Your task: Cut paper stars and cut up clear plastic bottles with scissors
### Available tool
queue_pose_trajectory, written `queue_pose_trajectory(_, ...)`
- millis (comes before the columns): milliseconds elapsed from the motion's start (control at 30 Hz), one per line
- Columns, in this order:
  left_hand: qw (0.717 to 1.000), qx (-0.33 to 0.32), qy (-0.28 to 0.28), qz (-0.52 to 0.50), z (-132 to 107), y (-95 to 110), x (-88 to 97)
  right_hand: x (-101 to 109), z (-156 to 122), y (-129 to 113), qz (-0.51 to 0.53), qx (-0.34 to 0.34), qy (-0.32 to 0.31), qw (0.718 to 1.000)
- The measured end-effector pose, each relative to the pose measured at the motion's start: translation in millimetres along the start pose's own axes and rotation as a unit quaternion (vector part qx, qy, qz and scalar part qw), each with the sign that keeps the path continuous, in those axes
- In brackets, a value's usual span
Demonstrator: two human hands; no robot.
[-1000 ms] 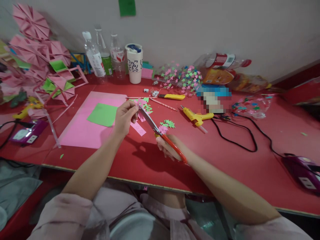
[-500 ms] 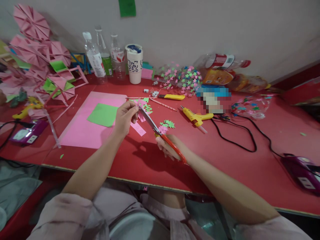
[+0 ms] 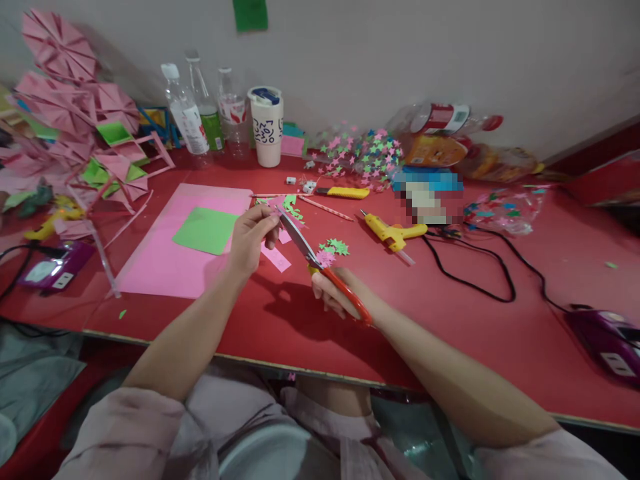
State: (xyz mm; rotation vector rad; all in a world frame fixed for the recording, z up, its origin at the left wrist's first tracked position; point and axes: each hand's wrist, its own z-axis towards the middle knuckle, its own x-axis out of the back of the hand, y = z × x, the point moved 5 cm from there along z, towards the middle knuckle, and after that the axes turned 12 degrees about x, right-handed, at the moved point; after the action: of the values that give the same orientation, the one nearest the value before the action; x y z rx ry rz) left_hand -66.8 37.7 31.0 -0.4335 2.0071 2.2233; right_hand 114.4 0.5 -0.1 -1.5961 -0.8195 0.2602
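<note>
My left hand (image 3: pixel 251 237) pinches a small pink paper piece (image 3: pixel 277 203) above the red table (image 3: pixel 450 313). My right hand (image 3: pixel 336 293) grips red-handled scissors (image 3: pixel 320 265), whose blades reach up to the paper piece at my left fingertips. Small pink and green paper stars (image 3: pixel 333 250) lie on the table just behind the scissors. A pink paper strip (image 3: pixel 275 257) lies under the blades.
A pink sheet (image 3: pixel 165 253) with a green square (image 3: pixel 206 229) lies left. A yellow glue gun (image 3: pixel 393 233) with black cable, a yellow cutter (image 3: pixel 345 193), bottles (image 3: pixel 187 110), a cup (image 3: pixel 268 127), a star pile (image 3: pixel 363 155) and pink folded shapes (image 3: pixel 70 113) crowd the back. Purple devices (image 3: pixel 607 337) sit at both sides.
Both hands stay almost still with the scissors at the paper piece. The view has shifted slightly.
</note>
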Motion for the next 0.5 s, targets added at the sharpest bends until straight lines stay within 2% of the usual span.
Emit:
queue_pose_trajectory(133,0.999,-0.021,0.001,0.033,0.7,-0.2,1.8,0.4,-0.1,0.3,-0.002,-0.003,0.002,1.0)
queue_pose_trajectory(300,0.989,-0.103,0.034,0.096,3.7,1.6,6.4,-0.5,-0.2,1.6,0.004,0.014,0.015,1.0)
queue_pose_trajectory(500,0.994,-0.078,-0.029,0.068,8.0,-5.7,3.3,-1.5,0.7,1.5,0.01,0.028,0.013,0.999)
